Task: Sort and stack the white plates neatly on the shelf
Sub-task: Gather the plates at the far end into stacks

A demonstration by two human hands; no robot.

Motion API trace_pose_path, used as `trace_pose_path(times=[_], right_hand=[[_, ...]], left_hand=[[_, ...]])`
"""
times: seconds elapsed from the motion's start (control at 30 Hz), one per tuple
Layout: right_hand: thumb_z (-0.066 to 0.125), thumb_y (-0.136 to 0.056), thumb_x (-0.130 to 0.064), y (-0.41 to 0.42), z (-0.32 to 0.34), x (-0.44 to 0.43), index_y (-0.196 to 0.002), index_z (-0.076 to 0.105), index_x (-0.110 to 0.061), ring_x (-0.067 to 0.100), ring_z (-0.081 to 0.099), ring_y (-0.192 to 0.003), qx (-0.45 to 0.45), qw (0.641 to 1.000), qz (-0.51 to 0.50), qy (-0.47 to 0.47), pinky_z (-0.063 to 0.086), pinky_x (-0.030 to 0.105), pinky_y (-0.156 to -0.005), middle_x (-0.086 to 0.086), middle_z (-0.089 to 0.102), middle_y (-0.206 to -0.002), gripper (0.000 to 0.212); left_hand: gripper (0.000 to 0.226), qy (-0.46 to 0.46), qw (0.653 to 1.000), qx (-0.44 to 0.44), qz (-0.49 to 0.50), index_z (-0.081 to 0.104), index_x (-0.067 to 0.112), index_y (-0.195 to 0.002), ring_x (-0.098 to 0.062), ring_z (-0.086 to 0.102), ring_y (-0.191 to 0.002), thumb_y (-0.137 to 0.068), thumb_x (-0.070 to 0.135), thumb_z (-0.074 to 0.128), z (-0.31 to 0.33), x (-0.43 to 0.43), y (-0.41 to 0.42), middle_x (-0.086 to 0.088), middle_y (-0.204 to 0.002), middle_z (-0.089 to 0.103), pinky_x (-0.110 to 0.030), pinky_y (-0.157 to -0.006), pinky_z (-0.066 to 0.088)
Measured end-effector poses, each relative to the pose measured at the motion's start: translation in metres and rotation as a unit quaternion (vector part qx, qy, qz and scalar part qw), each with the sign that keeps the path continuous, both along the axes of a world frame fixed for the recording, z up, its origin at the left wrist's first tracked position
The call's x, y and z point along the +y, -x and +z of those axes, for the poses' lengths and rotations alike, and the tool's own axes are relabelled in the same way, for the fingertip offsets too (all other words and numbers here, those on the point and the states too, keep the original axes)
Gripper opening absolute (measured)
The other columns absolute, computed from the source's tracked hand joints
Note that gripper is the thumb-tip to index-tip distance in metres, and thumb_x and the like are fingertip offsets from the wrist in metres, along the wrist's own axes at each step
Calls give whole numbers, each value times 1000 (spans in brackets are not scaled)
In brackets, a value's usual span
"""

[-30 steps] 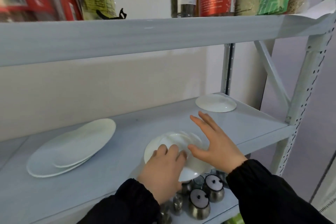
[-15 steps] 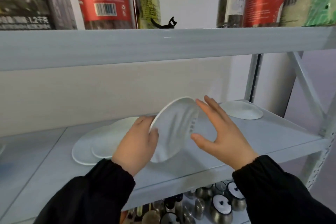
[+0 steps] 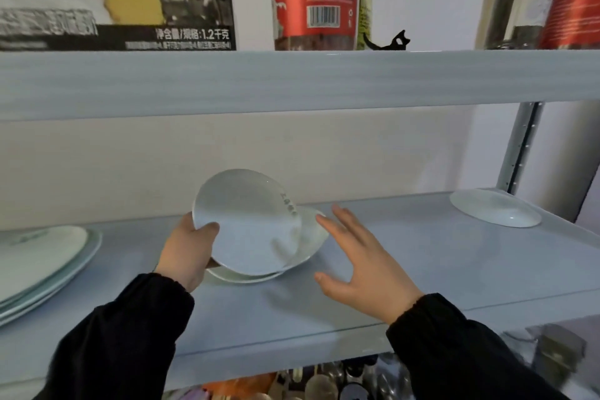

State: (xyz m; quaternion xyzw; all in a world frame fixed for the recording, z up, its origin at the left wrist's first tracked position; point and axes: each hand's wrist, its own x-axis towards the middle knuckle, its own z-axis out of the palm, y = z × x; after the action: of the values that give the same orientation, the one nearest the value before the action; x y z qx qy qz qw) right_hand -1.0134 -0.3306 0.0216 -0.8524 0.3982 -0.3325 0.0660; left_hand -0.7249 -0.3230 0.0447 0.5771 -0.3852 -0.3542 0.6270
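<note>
The left hand (image 3: 186, 253) is gripping a small round white ceramic plate (image 3: 250, 224) by its left rim, holding it tilted over another white plate (image 3: 246, 277) lying on the pale grey metal shelf (image 3: 422, 269); the right hand (image 3: 360, 266) is hovering just beside, fingers spread apart.

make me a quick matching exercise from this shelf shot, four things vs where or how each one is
Things:
1. tilted plate
2. plate stack
3. lone plate
4. right hand

Place or state:
a. right end of the shelf
b. open, holding nothing
c. gripped by the left hand
d. left end of the shelf

Pairs: 1-c, 2-d, 3-a, 4-b
</note>
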Motion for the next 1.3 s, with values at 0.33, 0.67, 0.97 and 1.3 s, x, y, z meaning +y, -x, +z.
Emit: trace_pose_path(times=[0.33, 0.67, 0.97, 1.3], right_hand=[[55, -82, -54, -29, -32, -17, -149, 29, -41, -2, 5, -147, -45, 999, -10, -10, 24, 31, -118, -18, 10, -161, 73], [54, -82, -54, -33, -40, -22, -149, 31, -39, 1, 3, -148, -29, 999, -28, 20, 22, 25, -116, -17, 10, -161, 73], [55, -81, -52, -28, -40, -22, -148, 31, -41, 1, 3, -148, -54, 998, -33, 14, 21, 26, -116, -15, 13, -161, 71], [51, -81, -57, 52, -42, -49, -147, 32, -42, 3, 3, -149, -29, 994, -101, 6, 22, 35, -119, -14, 20, -159, 70]], left_hand=[[26, -61, 992, -108, 30, 61, 17, -108, -25, 66, -90, -84, 15, 52, -22, -10, -35, -4, -102, 69, -42, -76, 58], [61, -82, 954, -288, 12, 32, 18, -150, -16, 45, -107, -94, 25, 54, -35, -15, -41, 0, -135, 47, -27, -90, 33], [68, -36, 904, -424, 45, 26, 20, -153, -21, 23, -144, -92, 38, 51, -39, -11, -42, -2, -158, 26, -39, -115, 26], [53, 222, 764, -605, -6, 56, 9, -133, -29, 47, -124, -87, 33, 49, -27, -9, 53, -8, -127, 55, -37, -107, 36]])
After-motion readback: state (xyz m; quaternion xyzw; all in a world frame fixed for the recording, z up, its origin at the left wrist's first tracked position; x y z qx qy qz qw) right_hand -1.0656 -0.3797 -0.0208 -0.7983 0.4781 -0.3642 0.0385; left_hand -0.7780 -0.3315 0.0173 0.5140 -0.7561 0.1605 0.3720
